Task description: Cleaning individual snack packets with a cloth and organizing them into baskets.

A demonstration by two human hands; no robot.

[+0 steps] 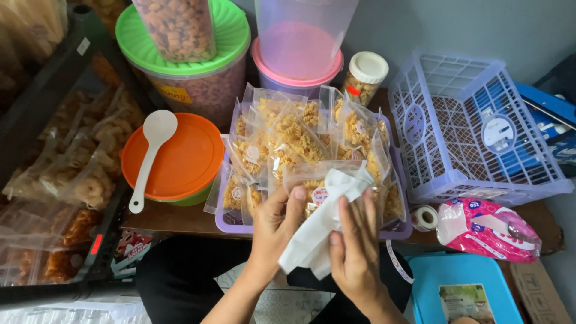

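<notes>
My left hand (273, 231) grips a clear packet of spiral snacks (315, 183) from the left, thumb on its front near a round sticker. My right hand (355, 246) presses a white cloth (318, 225) against the packet's front. Both hands hover over the near edge of a purple tray (396, 231) that is filled with several more clear packets of the same snacks (288, 141).
An orange-lidded tub (186, 159) with a white spoon (150, 150) on it stands left. Green-lidded (228, 36) and pink-lidded (294, 72) containers stand behind. A lilac basket (474, 129), a tape roll (425, 218), a pink pack (486, 228) and a blue lid (462, 282) lie right.
</notes>
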